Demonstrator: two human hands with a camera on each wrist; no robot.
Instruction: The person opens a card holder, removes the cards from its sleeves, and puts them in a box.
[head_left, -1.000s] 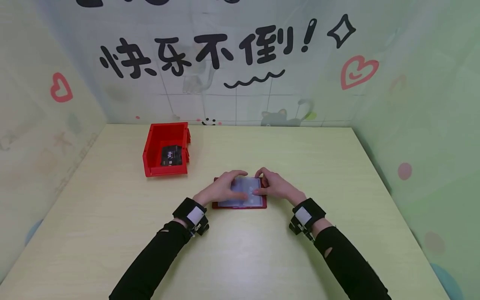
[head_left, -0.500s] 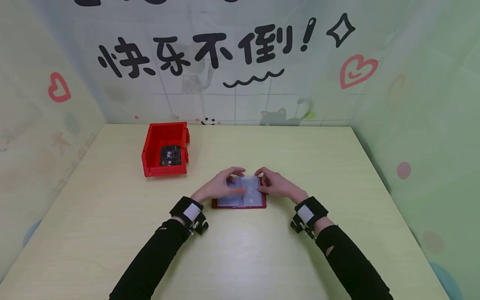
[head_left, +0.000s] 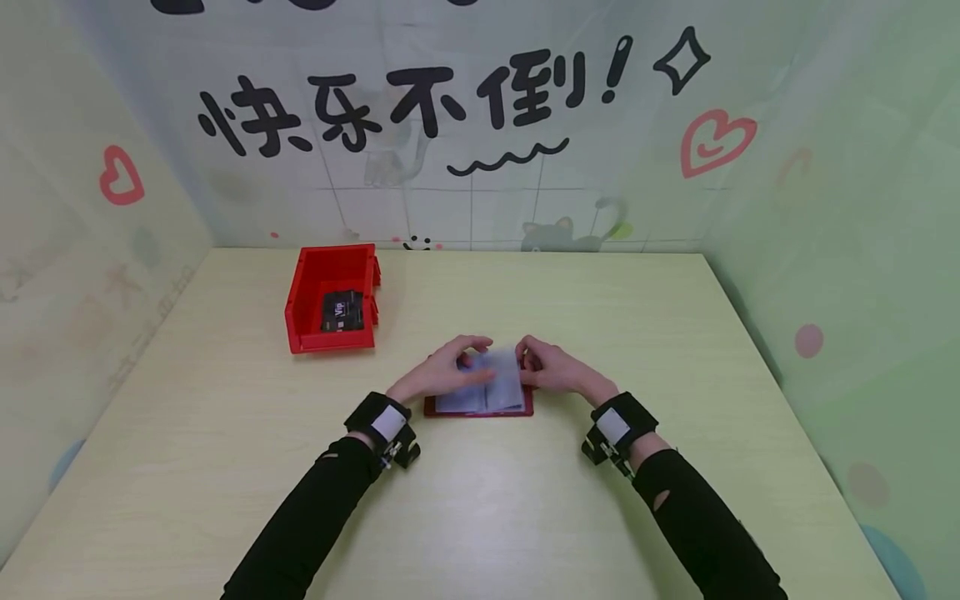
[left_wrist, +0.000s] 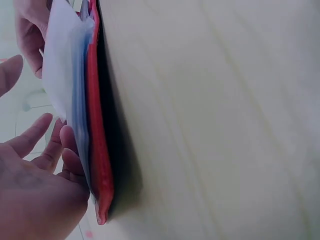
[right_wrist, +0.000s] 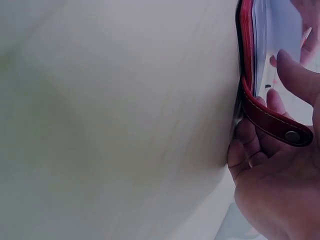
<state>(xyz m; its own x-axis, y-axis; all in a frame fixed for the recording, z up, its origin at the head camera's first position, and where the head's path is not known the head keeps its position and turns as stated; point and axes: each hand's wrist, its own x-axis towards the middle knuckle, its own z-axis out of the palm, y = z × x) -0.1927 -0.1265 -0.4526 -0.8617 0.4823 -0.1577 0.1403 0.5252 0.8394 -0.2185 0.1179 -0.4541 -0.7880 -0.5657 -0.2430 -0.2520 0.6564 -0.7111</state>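
A red card holder (head_left: 428,408) lies spread on the table, its clear plastic sleeves (head_left: 461,402) showing. One page (head_left: 504,379) stands partly raised from the right half. Over the left half is my left hand (head_left: 448,368), its thumb apart from the fingers and its fingertips near the far edge of the sleeves. At the right edge my right hand (head_left: 555,368) has its fingers bent beside the cover, with the thumb held apart in the right wrist view. There the strap (right_wrist: 275,122) with a metal snap (right_wrist: 292,135) crosses in front of those fingers.
A red plastic bin (head_left: 300,333) stands on the table (head_left: 480,517) at the back left, with a black card marked VIP (head_left: 342,311) in it. Printed cloth walls (head_left: 480,167) enclose the table at the back and both sides.
The right-hand page has lifted from lying flat, its far edge now up. My right thumb has drawn back off the sleeve toward the right edge. The left hand has barely shifted.
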